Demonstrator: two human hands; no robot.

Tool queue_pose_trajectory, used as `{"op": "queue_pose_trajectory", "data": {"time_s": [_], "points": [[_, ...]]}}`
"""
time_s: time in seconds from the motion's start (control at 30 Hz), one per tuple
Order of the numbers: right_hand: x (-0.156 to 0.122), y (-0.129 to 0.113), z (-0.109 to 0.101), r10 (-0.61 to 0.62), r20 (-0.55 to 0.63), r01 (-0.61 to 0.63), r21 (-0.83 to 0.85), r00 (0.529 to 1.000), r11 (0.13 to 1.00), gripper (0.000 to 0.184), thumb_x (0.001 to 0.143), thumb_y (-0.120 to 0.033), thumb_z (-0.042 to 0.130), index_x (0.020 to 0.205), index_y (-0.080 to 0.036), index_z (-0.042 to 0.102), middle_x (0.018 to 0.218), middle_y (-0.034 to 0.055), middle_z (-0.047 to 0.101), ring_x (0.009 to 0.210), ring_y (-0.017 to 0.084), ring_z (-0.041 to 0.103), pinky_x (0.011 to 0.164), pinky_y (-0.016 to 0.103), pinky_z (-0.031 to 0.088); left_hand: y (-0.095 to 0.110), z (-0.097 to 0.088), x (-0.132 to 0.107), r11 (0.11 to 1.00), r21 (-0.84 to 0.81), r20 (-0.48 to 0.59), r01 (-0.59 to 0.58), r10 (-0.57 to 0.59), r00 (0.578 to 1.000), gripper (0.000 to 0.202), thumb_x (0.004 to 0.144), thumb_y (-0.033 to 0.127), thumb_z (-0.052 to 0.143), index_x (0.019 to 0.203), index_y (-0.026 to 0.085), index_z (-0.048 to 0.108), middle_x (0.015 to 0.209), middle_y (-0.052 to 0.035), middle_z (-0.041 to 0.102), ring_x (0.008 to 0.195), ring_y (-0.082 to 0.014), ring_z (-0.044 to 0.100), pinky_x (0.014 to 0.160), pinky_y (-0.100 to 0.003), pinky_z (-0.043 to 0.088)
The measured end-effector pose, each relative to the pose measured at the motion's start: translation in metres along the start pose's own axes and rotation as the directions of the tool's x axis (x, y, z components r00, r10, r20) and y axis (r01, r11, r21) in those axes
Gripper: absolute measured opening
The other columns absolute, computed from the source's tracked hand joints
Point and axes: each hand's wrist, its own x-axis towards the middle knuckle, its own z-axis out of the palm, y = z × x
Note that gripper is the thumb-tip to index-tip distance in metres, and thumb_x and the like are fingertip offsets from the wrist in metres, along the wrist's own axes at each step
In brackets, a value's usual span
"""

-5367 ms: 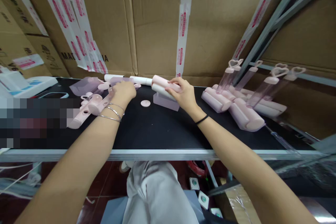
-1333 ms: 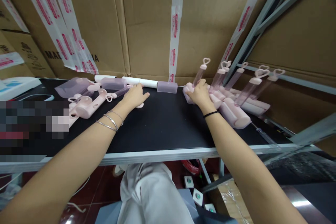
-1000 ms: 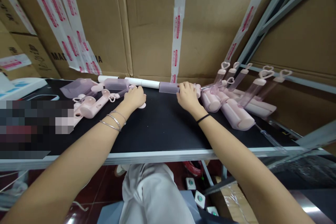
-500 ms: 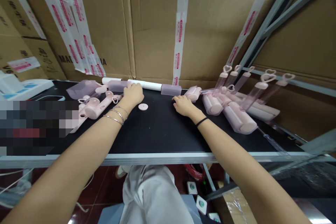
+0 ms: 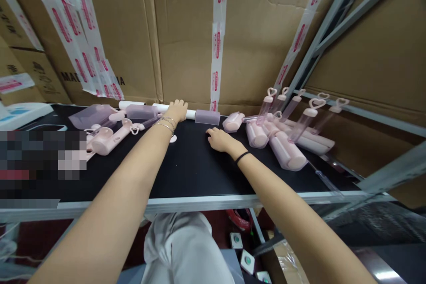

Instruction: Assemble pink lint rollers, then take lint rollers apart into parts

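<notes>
My left hand (image 5: 178, 110) reaches to the back of the black table, its fingers curled over a white tube (image 5: 191, 114) in a row of tubes. A small pale pink disc (image 5: 173, 139) lies just below my left wrist, partly covered by it. To the right of the held tube is a translucent purple sleeve (image 5: 207, 117). My right hand (image 5: 221, 139) hovers at or rests on the table in front of that sleeve, fingers loosely bent and holding nothing visible. Right of it lies a pink-and-clear part (image 5: 233, 122).
Pink pieces with heart-shaped loops (image 5: 113, 137) and purple covers (image 5: 91, 116) lie at left. Several assembled pink units (image 5: 289, 151) with heart-topped clear tubes lie at right, beside a screwdriver (image 5: 328, 183). Cardboard (image 5: 186, 31) walls the back; a metal frame (image 5: 333, 26) stands at right.
My left hand has moved right along the row of white tubes, its wrist now partly over the disc. My right hand stays near the purple sleeve. The view has shifted slightly right.
</notes>
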Motion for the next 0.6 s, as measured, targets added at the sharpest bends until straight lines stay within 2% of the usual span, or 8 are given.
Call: {"op": "queue_pose_trajectory", "data": {"time_s": [0.1,0.23,0.3,0.37,0.5,0.6], "points": [[0.002,-0.009,-0.001,0.06,-0.005,-0.06,0.005,0.998,0.998,0.039,0.092,-0.02,0.04,0.128,-0.016,0.053,0.131,0.0144,0.056,0.116,0.027,0.057,0.094,0.039,0.047,0.008,-0.005,-0.009,1.0,0.028,-0.034,0.012,-0.011,0.999,0.051,0.082,0.024,0.062,0.127,0.003,0.053,0.143,-0.0264,0.041,0.132,-0.0366,0.037,0.104,-0.044,0.032],[-0.003,-0.025,0.006,0.145,-0.137,-0.141,0.041,0.98,0.989,0.039,0.095,-0.024,0.032,0.128,-0.013,0.05,0.13,0.0181,0.053,0.12,0.032,0.053,0.094,0.046,0.046,0.008,-0.011,-0.023,0.999,0.04,-0.018,0.02,-0.019,1.0,0.049,0.085,0.023,0.058,0.129,0.004,0.049,0.13,-0.0241,0.055,0.125,-0.0344,0.047,0.102,-0.045,0.034],[-0.007,-0.028,0.01,0.125,-0.178,-0.11,0.091,0.976,0.99,0.038,0.095,-0.028,0.035,0.125,-0.013,0.052,0.128,0.0175,0.055,0.119,0.033,0.053,0.095,0.047,0.045,0.003,-0.01,-0.031,0.999,0.032,0.016,0.008,-0.009,1.0,0.055,0.081,0.024,0.063,0.131,0.007,0.047,0.129,-0.0221,0.057,0.123,-0.033,0.05,0.102,-0.043,0.037],[-0.01,-0.026,0.012,0.097,-0.197,-0.069,0.144,0.975,0.987,0.036,0.094,-0.028,0.038,0.122,-0.013,0.054,0.127,0.0169,0.057,0.118,0.034,0.053,0.096,0.048,0.044,-0.002,-0.007,-0.037,1.0,0.017,0.03,0.008,-0.009,1.0,0.057,0.079,0.024,0.065,0.131,0.008,0.048,0.134,-0.0219,0.052,0.125,-0.0328,0.049,0.102,-0.04,0.038],[-0.011,-0.016,0.012,0.074,-0.204,-0.028,0.218,0.976,0.976,0.032,0.094,-0.029,0.039,0.115,-0.014,0.058,0.126,0.0164,0.059,0.117,0.032,0.055,0.097,0.046,0.043,-0.008,-0.003,-0.046,0.997,-0.031,0.037,0.075,-0.074,0.997,0.053,0.084,0.028,0.059,0.129,0.002,0.049,0.136,-0.0276,0.045,0.118,-0.0347,0.056,0.095,-0.037,0.045],[-0.005,-0.01,0.011,0.065,-0.22,0.011,0.327,0.973,0.945,0.037,0.097,-0.035,0.036,0.12,-0.013,0.054,0.126,0.015,0.061,0.118,0.024,0.057,0.098,0.037,0.044,-0.003,-0.007,-0.055,0.979,-0.159,-0.056,0.131,-0.141,0.988,0.054,0.091,0.032,0.047,0.134,0.0,0.041,0.138,-0.0274,0.042,0.118,-0.0312,0.057,0.1,-0.037,0.042]]}}
